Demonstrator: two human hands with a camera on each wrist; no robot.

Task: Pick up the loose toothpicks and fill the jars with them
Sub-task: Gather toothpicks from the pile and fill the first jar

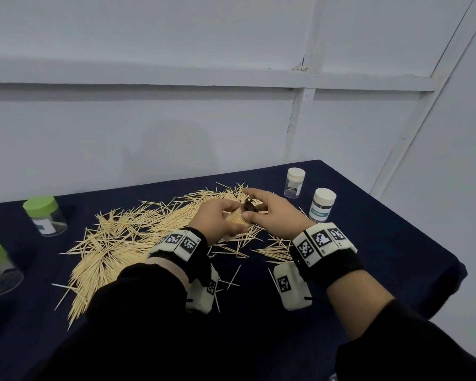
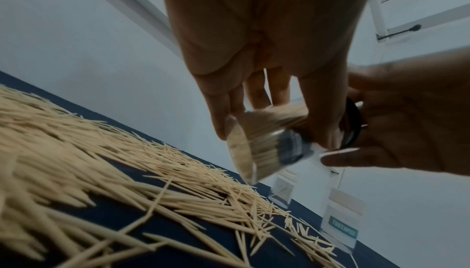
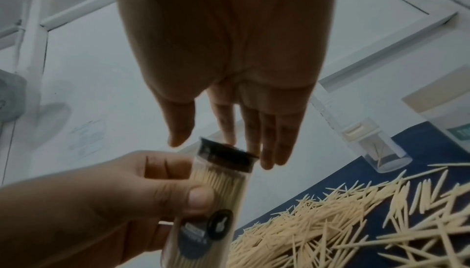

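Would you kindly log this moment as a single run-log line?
left hand: holds full jar | right hand: fingers open at black lid | toothpicks: heaped on table

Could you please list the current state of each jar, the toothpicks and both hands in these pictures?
black-lidded jar: full of toothpicks, lid on, tilted, in the left hand's grip.
left hand: curled round that jar.
right hand: fingers straight, touching the black lid.
loose toothpicks: scattered across the table.
white-lidded jars: upright, capped; the farther one nearly empty.
green-lidded jars: capped, nearly empty.
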